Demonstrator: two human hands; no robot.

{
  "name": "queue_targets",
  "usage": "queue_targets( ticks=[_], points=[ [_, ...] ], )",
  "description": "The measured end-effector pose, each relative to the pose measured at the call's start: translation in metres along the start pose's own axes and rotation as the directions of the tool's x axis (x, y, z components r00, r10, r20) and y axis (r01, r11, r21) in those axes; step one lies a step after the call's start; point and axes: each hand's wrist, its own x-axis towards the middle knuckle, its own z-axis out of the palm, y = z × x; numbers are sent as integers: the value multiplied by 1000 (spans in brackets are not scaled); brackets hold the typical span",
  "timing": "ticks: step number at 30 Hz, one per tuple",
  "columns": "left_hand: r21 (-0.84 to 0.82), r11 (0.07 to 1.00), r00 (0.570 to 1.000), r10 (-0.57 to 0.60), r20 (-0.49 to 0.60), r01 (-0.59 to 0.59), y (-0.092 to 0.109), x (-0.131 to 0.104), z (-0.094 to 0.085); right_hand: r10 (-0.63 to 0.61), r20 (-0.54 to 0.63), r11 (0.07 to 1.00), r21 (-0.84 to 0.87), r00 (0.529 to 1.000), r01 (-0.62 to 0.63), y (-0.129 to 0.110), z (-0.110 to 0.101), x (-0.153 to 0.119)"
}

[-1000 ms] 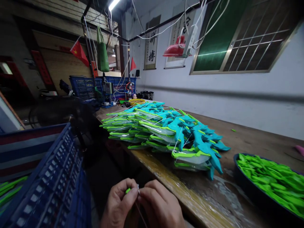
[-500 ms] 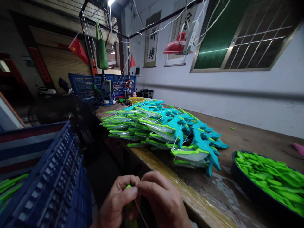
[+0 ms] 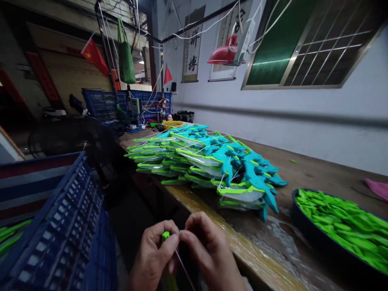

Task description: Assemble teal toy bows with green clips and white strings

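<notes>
Pinching a green piece and a thread at the table's edge

In the head view, the left hand [image 3: 154, 256] grasps a bright green piece [image 3: 165, 235] between thumb and curled fingers, its tip poking up above them. The piece is low in the middle, in front of the wrapped edge of the table [image 3: 321, 167]. A pale thread [image 3: 184, 268] slants down from beside the left thumb. The right hand [image 3: 210, 252] has its thumb tip against the left thumb, fingers bent; whether it grips the thread, I cannot tell. Beyond the hands, a pile of turquoise-and-green items [image 3: 226, 155] lies on the table. To the right stands a dark tub [image 3: 307, 222] of green parts [image 3: 342, 222]; to the left, a blue crate [image 3: 72, 210].
</notes>
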Motion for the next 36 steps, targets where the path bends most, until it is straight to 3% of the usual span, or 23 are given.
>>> queue_targets(
  ticks=[4, 6, 9, 13, 18, 22, 25, 29, 33, 36],
  points=[
    [-151, 988, 996, 8, 88, 5, -2, 1, -5, -318, -24, 936, -165, 948, 310, 2, 4, -5],
    [-196, 980, 993, -9, 118, 32, -2, 0, -7, -354, 3, 919, -186, 935, 348, 1, 6, -8],
    [-223, 974, 987, 0, 160, 36, -1, -1, -8, -309, 7, 947, -86, 951, 308, -2, 5, -10],
    [-262, 964, 984, 5, 177, 42, 1, -3, -8, -139, 16, 990, 31, 990, 139, -6, 1, -9],
    [-355, 931, 985, -21, 172, 82, 2, -4, -7, -124, 27, 989, 80, 992, 121, -7, -2, -7],
    [-364, 927, 986, -33, 165, 92, 6, -1, -3, 1, 91, 990, 138, 996, -13, -7, -3, -10],
    [-358, 928, 986, -51, 160, 107, 9, 0, -3, -112, 31, 989, 96, 993, 108, -6, 0, -11],
    [-360, 917, 980, -124, 153, 172, 8, -2, -8, -309, -36, 950, 42, 950, 310, -1, 10, -11],
    [-325, 926, 979, -157, 130, 191, 5, -3, -7, -289, -41, 957, 11, 957, 289, 3, 13, -13],
    [-212, 968, 990, -118, 76, 132, 3, -2, -2, -71, -24, 993, 91, 997, 73, 4, 13, -17]
  ],
)
